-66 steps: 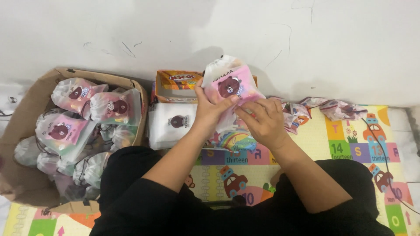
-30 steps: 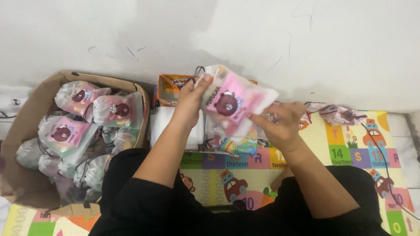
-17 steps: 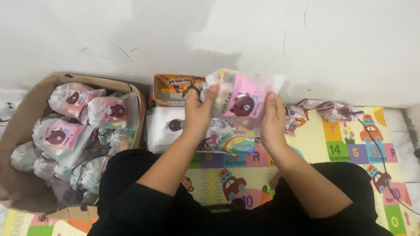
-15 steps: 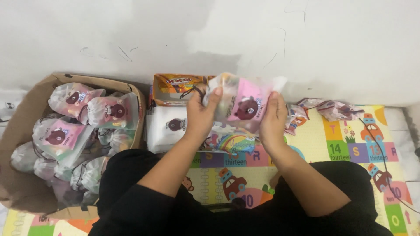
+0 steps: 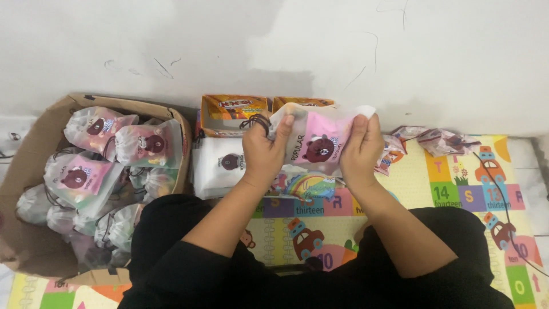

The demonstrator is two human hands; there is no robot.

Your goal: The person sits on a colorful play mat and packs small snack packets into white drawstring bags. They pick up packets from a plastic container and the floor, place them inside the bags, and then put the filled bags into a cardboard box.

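Pouch (image 5: 320, 143) thin matt fabric, perhaps non-woven; cardboard box (image 5: 34, 143) rough; mat (image 5: 457, 189) smooth foam.

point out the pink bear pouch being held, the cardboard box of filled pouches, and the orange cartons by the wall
pink bear pouch (image 5: 318, 144), head view, on the bear print
cardboard box (image 5: 35, 130), head view, on its left wall
orange cartons (image 5: 235, 105), head view, on the left carton's back flap

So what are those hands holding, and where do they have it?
A pink-and-white drawstring bag: the left hand grips its left edge by the cord, the right hand its right edge.
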